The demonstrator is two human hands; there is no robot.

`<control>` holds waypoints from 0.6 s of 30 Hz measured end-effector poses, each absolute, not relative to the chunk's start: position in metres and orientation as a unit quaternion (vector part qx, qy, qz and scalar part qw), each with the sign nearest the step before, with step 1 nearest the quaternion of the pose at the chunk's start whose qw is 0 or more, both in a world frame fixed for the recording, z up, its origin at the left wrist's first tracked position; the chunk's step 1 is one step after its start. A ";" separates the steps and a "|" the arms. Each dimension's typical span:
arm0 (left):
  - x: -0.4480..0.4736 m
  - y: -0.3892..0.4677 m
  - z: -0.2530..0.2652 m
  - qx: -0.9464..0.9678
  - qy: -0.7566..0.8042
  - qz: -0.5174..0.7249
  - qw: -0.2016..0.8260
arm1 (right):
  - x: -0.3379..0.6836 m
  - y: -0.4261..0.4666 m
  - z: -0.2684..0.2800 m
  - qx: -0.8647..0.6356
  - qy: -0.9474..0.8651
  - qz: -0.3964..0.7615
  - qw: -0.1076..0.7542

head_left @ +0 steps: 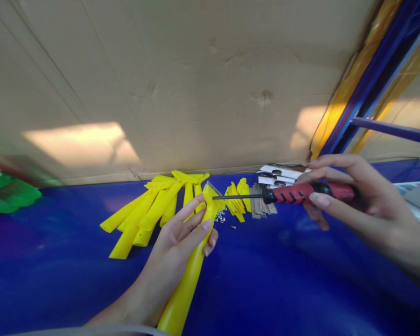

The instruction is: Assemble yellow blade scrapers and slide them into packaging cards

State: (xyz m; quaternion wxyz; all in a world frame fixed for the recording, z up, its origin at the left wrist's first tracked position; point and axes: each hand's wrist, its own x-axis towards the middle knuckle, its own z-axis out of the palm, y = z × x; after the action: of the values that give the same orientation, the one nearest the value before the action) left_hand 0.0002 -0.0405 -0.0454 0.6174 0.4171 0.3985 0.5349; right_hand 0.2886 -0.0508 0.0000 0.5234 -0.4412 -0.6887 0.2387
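Observation:
My left hand (185, 238) is wrapped round a yellow plastic scraper handle (187, 284), its wider head with a thin clear-looking edge pointing away from me. In my right hand (357, 200) is a screwdriver (297, 193) with a red and black grip, held between thumb and fingers. Its long thin shaft runs left, and the tip meets the head of the yellow handle. Whether a screw sits under the tip is too small to tell. Just beyond the head lie several small screws (220, 216), with one loose screw (234, 227) apart from them.
Several yellow handles (154, 205) lie piled at the left. Small yellow pieces (236, 198), grey metal blades (261, 203) and white packets (278, 173) sit by the cardboard wall (196, 93). A green plastic item (10, 189) is far left on the blue table (266, 280); a blue frame (357, 107) stands right.

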 end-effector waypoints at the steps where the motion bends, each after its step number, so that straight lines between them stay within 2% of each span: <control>1: 0.002 -0.041 -0.044 0.417 0.400 0.533 0.618 | 0.287 -0.050 0.000 -0.442 -0.685 0.238 0.528; 6: 0.006 -0.044 -0.035 0.417 0.413 0.509 0.630 | 0.286 -0.049 0.000 -0.508 -0.647 0.231 0.519; 10: -0.001 -0.040 -0.038 0.426 0.404 0.524 0.617 | 0.290 -0.052 0.002 -0.456 -0.704 0.244 0.487; 14: -0.008 -0.038 -0.039 0.471 0.416 0.489 0.605 | 0.287 -0.051 0.001 -0.444 -0.723 0.219 0.481; 18: -0.007 -0.040 -0.035 0.473 0.426 0.516 0.573 | 0.279 -0.048 -0.002 -0.450 -0.690 0.297 0.483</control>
State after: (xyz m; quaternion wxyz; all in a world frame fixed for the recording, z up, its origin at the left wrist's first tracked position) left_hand -0.0070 -0.0397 -0.0347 0.5732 0.4730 0.4257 0.5163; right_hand 0.2786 -0.0479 -0.0022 0.4834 -0.4496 -0.6901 0.2966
